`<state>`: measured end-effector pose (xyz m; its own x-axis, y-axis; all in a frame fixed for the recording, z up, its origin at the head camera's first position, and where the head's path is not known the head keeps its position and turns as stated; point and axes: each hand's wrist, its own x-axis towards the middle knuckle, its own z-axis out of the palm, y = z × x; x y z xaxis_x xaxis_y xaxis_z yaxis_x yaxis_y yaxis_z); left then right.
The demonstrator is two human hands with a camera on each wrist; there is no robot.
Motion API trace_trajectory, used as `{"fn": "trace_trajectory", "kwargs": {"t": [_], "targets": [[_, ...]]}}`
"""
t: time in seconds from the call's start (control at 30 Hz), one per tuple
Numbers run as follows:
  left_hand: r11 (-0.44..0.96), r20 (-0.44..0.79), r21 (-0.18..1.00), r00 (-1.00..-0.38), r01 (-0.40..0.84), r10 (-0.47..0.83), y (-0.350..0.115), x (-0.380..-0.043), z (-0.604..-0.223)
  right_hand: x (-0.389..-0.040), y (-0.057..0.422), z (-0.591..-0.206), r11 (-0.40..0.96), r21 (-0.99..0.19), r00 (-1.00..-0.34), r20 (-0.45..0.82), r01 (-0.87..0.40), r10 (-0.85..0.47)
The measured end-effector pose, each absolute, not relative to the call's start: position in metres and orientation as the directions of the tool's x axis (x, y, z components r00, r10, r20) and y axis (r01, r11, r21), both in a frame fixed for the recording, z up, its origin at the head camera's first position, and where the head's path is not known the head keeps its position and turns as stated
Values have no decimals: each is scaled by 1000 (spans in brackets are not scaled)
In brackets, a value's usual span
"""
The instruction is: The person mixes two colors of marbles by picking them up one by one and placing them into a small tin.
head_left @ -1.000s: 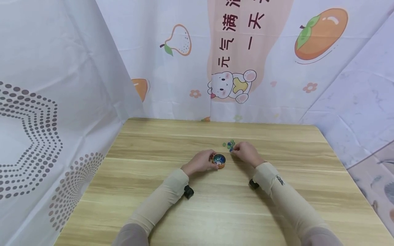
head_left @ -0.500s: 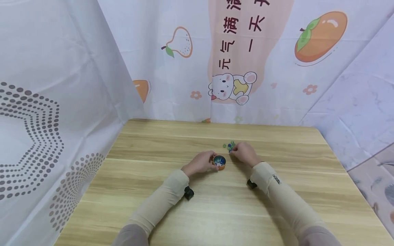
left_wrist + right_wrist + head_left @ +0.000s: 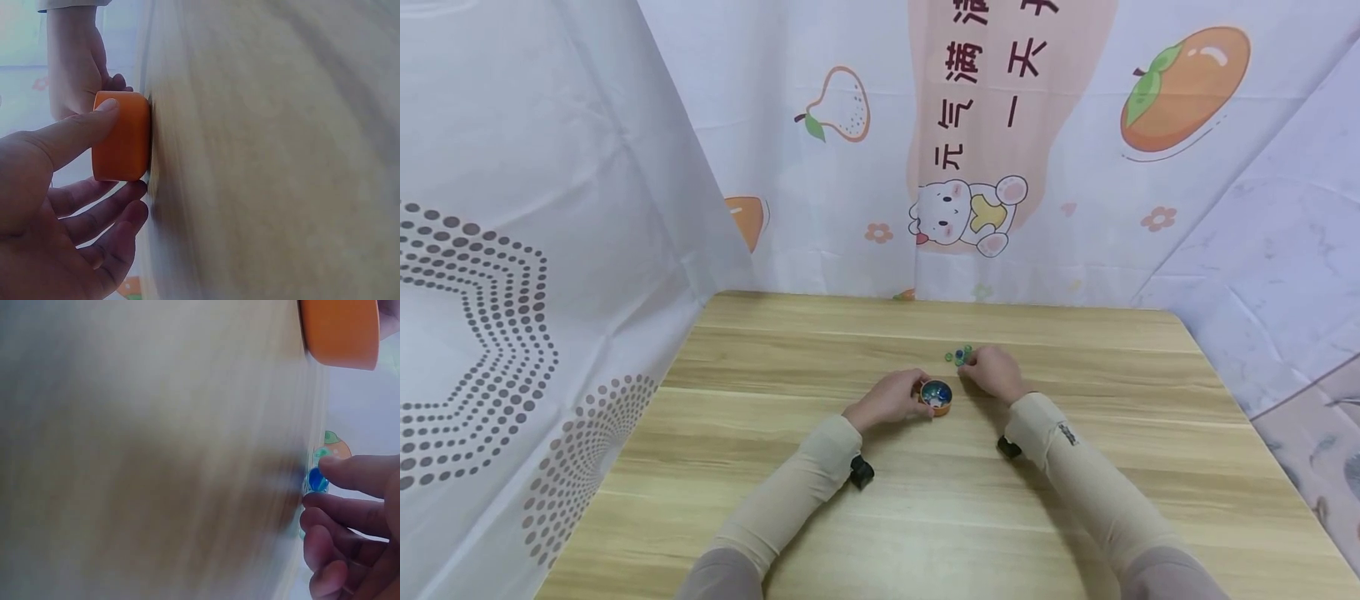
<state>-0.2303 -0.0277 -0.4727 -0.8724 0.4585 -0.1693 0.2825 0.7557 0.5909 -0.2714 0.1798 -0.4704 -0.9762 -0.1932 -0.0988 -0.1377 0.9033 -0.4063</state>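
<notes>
My left hand (image 3: pixel 895 395) grips a small round orange bowl (image 3: pixel 122 137) from its left side, thumb on one wall and fingers curled round the other. The bowl stands on the wooden table with several blue and clear glass marbles (image 3: pixel 937 392) inside. To its right, my right hand (image 3: pixel 994 372) reaches down to a loose cluster of green and blue marbles (image 3: pixel 948 357) on the tabletop. In the right wrist view, its thumb and index fingertip pinch a blue marble (image 3: pixel 317 479). The other fingers curl beneath, and the hand partly hides the cluster.
The wood-grain table (image 3: pixel 820 517) extends on all sides of both hands. A white printed curtain (image 3: pixel 820 167) hangs behind its far edge, and more cloth (image 3: pixel 587 275) falls along the left side. The orange bowl sits close beside the right hand.
The right fingertips have closed in on the blue marble nearest them, which showed beyond the fingers earlier. The right forearm has shifted slightly left. The left hand and bowl stay in place.
</notes>
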Motion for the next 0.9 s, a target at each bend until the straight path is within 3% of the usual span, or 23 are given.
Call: {"fn": "trace_trajectory", "kwargs": {"t": [0.9], "targets": [[761,-165,582,-874,287,456,-27,-232,-476,-265,183,-464,879,-426,-968,-35,-212,-250]]}}
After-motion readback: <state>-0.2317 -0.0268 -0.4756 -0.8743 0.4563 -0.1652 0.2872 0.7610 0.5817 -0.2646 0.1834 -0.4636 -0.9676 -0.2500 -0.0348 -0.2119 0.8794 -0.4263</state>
